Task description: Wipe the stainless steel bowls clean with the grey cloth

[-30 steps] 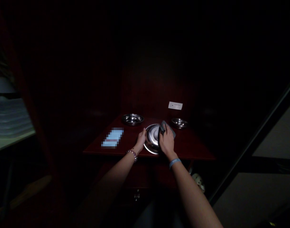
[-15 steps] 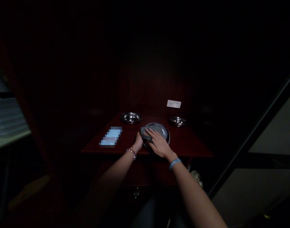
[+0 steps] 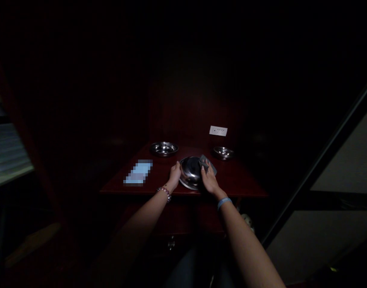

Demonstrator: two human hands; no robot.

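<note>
A shiny steel bowl [image 3: 190, 173] lies upside down near the front edge of the dark red desk, its rounded underside facing up. My left hand [image 3: 175, 174] grips its rim from the left, with a beaded bracelet on the wrist. On the bowl's right side, my right hand [image 3: 209, 179] presses a grey cloth [image 3: 212, 165] against the metal, the fingers closed over the cloth. A blue band circles the right wrist. The fingertips under the left side of the rim are hidden.
Two more steel bowls stand upright on the desk [image 3: 240, 186], a wider one [image 3: 164, 149] back left and a smaller one [image 3: 223, 153] back right. A pixelated light-blue rectangle [image 3: 138, 172] lies at left. A white socket plate [image 3: 218, 131] sits on the back wall.
My right hand and the cloth have slid from the top of the bowl to its right side, uncovering the shiny underside. My left hand stays at the left rim.
</note>
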